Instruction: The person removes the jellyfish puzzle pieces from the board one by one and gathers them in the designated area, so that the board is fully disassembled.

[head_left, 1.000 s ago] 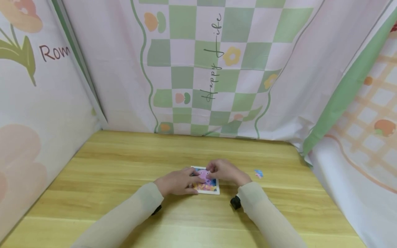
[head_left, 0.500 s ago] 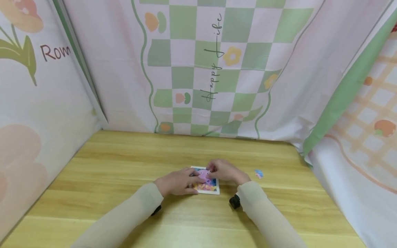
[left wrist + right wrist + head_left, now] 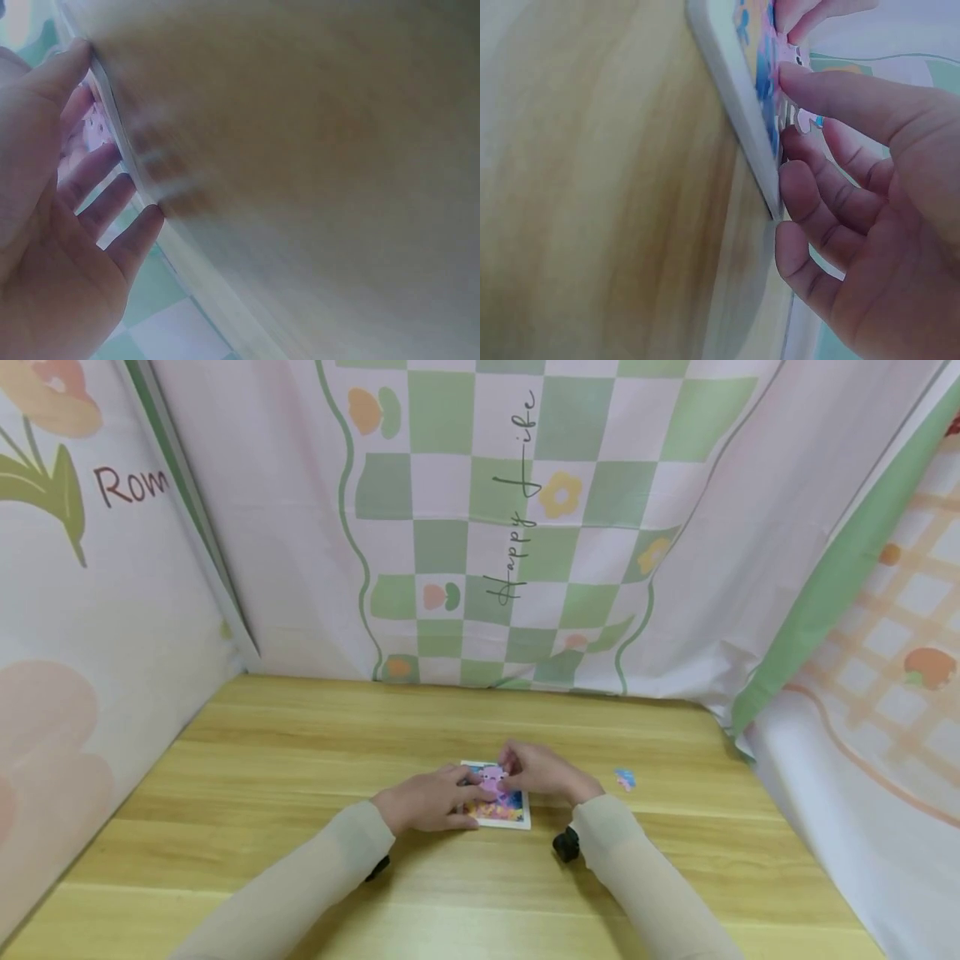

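A small picture puzzle board [image 3: 504, 826] with a white border lies on the table, showing a blue and yellow scene. On its upper part is a pink character-shaped puzzle piece [image 3: 491, 774]. My left hand [image 3: 431, 797] rests across the board's left side, fingers extended, index tip at the pink piece. In the left wrist view its fingertips [image 3: 154, 214] line the board's edge. My right hand [image 3: 546, 772] pinches the pink piece's right side between thumb and fingers. In the right wrist view, part of that piece [image 3: 804, 120] stands out past the thumb, above the board face.
A loose blue and pink puzzle piece [image 3: 625, 779] lies on the wooden table [image 3: 300, 727] to the right of my right hand. Printed cloth [image 3: 517, 527] hangs behind the table, with more cloth on both sides.
My right fingertips have risen slightly, and the pink piece's face has shifted and tilted a little. My left hand stays in place; the loose piece has not moved.
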Available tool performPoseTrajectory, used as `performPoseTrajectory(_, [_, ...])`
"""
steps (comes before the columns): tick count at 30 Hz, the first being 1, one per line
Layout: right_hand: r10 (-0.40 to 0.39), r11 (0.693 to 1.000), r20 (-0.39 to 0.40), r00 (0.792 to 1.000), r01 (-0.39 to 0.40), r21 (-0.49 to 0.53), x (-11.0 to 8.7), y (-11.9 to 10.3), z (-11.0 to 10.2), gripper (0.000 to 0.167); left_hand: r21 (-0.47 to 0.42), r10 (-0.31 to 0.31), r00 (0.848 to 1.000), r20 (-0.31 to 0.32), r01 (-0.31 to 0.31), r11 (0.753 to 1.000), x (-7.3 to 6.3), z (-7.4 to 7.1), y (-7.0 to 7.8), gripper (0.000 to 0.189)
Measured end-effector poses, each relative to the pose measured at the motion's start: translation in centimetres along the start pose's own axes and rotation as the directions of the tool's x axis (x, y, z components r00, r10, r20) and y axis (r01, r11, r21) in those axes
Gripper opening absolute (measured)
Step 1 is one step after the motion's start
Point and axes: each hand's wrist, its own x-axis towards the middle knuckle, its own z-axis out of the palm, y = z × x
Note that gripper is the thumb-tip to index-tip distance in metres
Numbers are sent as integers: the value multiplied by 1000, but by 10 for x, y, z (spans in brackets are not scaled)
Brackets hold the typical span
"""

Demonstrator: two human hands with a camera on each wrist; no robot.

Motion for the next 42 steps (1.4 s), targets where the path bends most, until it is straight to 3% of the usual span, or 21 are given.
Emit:
performPoseTrajectory(8, [-32, 999, -2, 999, 32, 0, 2, 2, 0, 15, 23, 3, 1000, 9, -3, 1000, 0, 1, 1, 54])
performPoseTrajectory(18, [-57, 998, 26, 998, 58, -20, 3, 4, -2, 13, 46, 4, 1000, 6, -4, 999, 1, 1, 1, 54])
performPoseTrajectory(27, [-47, 999, 40, 998, 46, 26, -4, 3, -8, 14, 44, 2, 1000, 6, -2, 999, 1, 1, 0, 54])
performPoseTrajectory(42, [-4, 1000, -65, 998, 2, -30, -40, 52, -47, 17, 29, -20, 1000, 23, 19, 999, -1, -2, 2, 54])
